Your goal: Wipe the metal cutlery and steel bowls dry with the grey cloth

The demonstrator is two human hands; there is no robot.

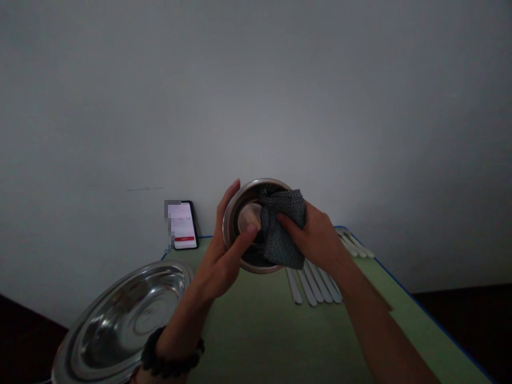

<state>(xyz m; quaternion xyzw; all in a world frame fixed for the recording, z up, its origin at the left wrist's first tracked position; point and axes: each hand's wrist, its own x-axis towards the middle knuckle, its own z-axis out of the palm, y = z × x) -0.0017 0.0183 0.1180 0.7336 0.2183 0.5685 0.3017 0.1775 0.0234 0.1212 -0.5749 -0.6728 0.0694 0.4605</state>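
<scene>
A small round stainless steel bowl is held up over the table, its open side tilted toward me. My left hand grips its left side, with the thumb inside the bowl and the fingers behind the rim. My right hand is closed on a dark grey checked cloth, which is pressed against the bowl's right side and covers part of the rim and inside. The tips of the right fingers are hidden by the cloth.
A large metal basin stands at the left on the green table. A phone leans against the wall. Several metal cutlery handles lie below the bowl, and several pale-handled pieces lie at the back right.
</scene>
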